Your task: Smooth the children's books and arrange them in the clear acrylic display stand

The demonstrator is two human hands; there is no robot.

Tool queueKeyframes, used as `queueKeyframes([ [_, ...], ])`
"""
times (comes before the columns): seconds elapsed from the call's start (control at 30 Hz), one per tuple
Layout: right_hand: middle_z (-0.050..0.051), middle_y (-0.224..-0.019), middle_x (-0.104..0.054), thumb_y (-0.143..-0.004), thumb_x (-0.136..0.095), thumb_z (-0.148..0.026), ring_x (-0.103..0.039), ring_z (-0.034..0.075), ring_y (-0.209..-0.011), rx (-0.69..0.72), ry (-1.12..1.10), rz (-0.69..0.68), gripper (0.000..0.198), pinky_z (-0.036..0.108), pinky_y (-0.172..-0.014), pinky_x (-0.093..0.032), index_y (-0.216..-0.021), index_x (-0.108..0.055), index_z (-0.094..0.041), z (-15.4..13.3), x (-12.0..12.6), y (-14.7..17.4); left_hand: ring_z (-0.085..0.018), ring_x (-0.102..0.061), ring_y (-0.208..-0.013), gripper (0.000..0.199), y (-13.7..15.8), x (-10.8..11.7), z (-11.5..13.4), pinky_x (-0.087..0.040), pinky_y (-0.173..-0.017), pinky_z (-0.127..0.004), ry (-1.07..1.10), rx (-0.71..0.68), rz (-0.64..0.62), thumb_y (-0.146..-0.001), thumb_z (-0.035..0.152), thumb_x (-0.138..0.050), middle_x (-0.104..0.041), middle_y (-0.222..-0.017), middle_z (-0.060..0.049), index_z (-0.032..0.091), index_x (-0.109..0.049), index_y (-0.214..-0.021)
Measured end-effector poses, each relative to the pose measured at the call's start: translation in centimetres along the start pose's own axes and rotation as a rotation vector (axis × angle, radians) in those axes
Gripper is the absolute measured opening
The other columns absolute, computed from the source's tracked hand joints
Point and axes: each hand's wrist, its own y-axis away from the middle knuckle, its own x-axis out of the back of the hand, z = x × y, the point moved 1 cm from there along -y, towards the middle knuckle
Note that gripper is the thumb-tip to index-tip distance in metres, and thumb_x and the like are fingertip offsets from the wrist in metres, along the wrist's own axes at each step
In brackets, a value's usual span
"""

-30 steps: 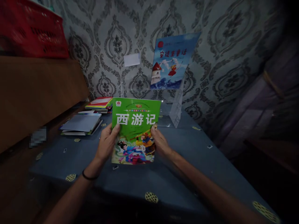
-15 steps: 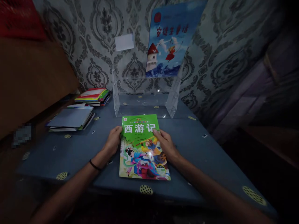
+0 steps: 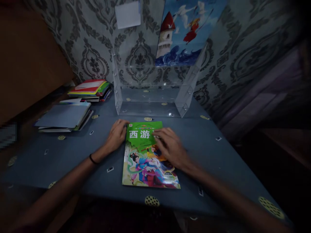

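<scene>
A picture book with a green top and colourful figures lies on the cloth-covered table, its white title partly covered. My left hand, a dark band around its wrist, is closed at the book's upper left edge, fingertips on the corner. Over the upper right part of the cover is my right hand, open, its fingers apart and slightly bent. Whether its fingertips touch the cover I cannot tell. Behind the book stands a clear acrylic rack. A blue book with a red-roofed tower leans at the rack's upper right.
Two stacks of books lie at the left: a nearer grey-topped stack and a farther stack with red and yellow covers. A white card shows against the patterned wall. The table's front edge runs below the book.
The book has come down flat on the table. My right hand has let go of its right edge and moved left over the cover. The view has tilted downward.
</scene>
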Motion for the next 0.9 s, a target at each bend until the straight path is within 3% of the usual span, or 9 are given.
queueKeyframes([
  [0.1,0.012,-0.117,-0.070,-0.098,-0.044,-0.017,-0.062,0.028,-0.109,0.202,0.062,-0.179,0.028,0.049,-0.096,-0.052,-0.108,-0.070,-0.019,-2.1,-2.4,-1.7,-0.022,-0.058,-0.101,0.026,-0.3,-0.7,-0.2,-0.049,-0.094,-0.038,-0.034,-0.035,-0.040,-0.096,0.016,-0.038,-0.063,-0.103,-0.008,0.018,-0.059,-0.112],
  [0.17,0.013,-0.123,-0.069,-0.098,-0.044,-0.014,-0.061,0.027,-0.116,0.258,0.113,-0.288,0.029,0.048,-0.104,-0.050,-0.114,-0.068,-0.015,-2.9,-4.0,-2.9,-0.023,-0.058,-0.100,0.025,-0.2,-1.1,-0.5,-0.049,-0.094,-0.038,-0.045,-0.059,-0.040,-0.097,0.017,-0.038,-0.062,-0.103,-0.008,0.017,-0.058,-0.114],
  [0.33,0.018,-0.144,-0.057,-0.101,-0.046,-0.024,-0.050,0.027,-0.138,0.217,0.155,-0.363,0.040,0.049,-0.119,-0.038,-0.136,-0.057,-0.008,-2.1,-5.6,-4.6,-0.022,-0.059,-0.102,0.026,0.2,-1.3,-1.1,-0.050,-0.094,-0.038,0.004,-0.083,-0.036,-0.100,0.016,-0.038,-0.062,-0.106,-0.007,0.020,-0.056,-0.118],
  [0.47,0.018,-0.150,-0.052,-0.101,-0.046,-0.034,-0.046,0.030,-0.143,0.117,0.192,-0.340,0.047,0.052,-0.120,-0.038,-0.141,-0.055,-0.010,1.1,-4.8,-4.2,-0.022,-0.058,-0.102,0.024,0.1,-1.1,-0.9,-0.049,-0.094,-0.039,0.003,-0.066,-0.059,-0.100,0.017,-0.039,-0.063,-0.107,-0.007,0.020,-0.057,-0.117],
  [0.67,0.014,-0.146,-0.058,-0.103,-0.037,-0.025,-0.051,0.027,-0.139,0.021,0.100,-0.188,0.043,0.057,-0.118,-0.038,-0.140,-0.058,-0.016,6.2,-1.8,-1.9,-0.022,-0.057,-0.100,0.025,-0.1,-0.9,-0.7,-0.049,-0.093,-0.040,-0.028,-0.064,-0.068,-0.101,0.018,-0.041,-0.065,-0.107,-0.006,0.020,-0.059,-0.118],
  [0.9,0.009,-0.134,-0.068,-0.098,-0.046,-0.022,-0.062,0.026,-0.127,-0.079,-0.168,-0.084,0.036,0.055,-0.112,-0.045,-0.125,-0.069,-0.022,7.5,-1.0,-1.9,-0.027,-0.057,-0.114,0.027,-0.4,-1.0,-0.3,-0.049,-0.096,-0.046,-0.201,-0.151,-0.072,-0.101,0.023,-0.043,-0.066,-0.117,-0.011,0.018,-0.064,-0.118],
])
